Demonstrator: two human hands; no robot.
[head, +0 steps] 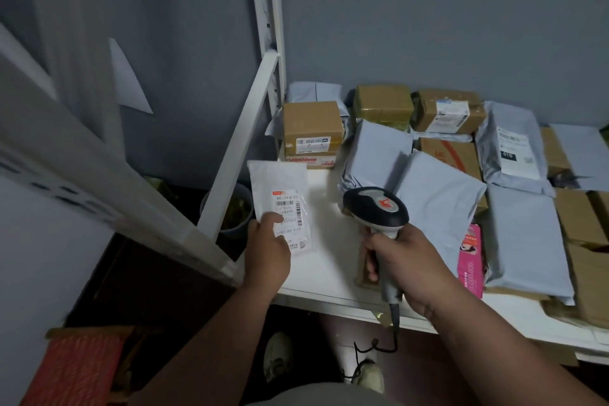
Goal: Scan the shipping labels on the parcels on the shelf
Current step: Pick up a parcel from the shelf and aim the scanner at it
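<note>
Left of centre in the frame, the left hand [268, 249] holds a white packet [280, 204] by its lower edge, thumb pressed on the front, above the near left corner of the white shelf [329, 290]. The packet's shipping label [290, 217] faces up: a red strip at the top, barcodes beneath, and small print too blurred to read. Just right of it, the right hand [400, 260] has its fingers wrapped round the handle of a black-and-grey scanner [375, 211] with a red mark on top, its head turned toward the packet; a cord [392, 326] hangs from the handle.

Behind, in the upper middle, a brown box [311, 133] carries a white label with a code square, unreadable. At upper right another box label [451, 117] and a grey bag label [517, 152] show dark print, with what looks like "OTO". Plain grey bags [438, 194] lie in the centre right, crowding the shelf beside a pink box [471, 260] with unreadable lettering. A white post [267, 26] rises at the shelf's left corner.
</note>
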